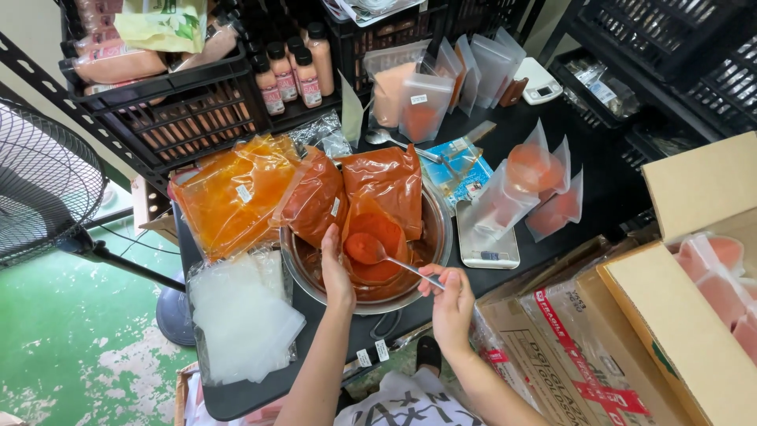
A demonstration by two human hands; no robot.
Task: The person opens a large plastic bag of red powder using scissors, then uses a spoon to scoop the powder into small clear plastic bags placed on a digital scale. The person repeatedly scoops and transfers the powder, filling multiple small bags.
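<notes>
Inside the steel bowl (438,229), the left hand (335,272) grips the edge of an open pouch (377,237) of red powder, while the right hand (451,304), at the bowl's near rim, pinches a heaped spoon (371,250) above that pouch.

Single head-worn view, looking steeply down, close over a cluttered black table (244,394), floor at left
</notes>
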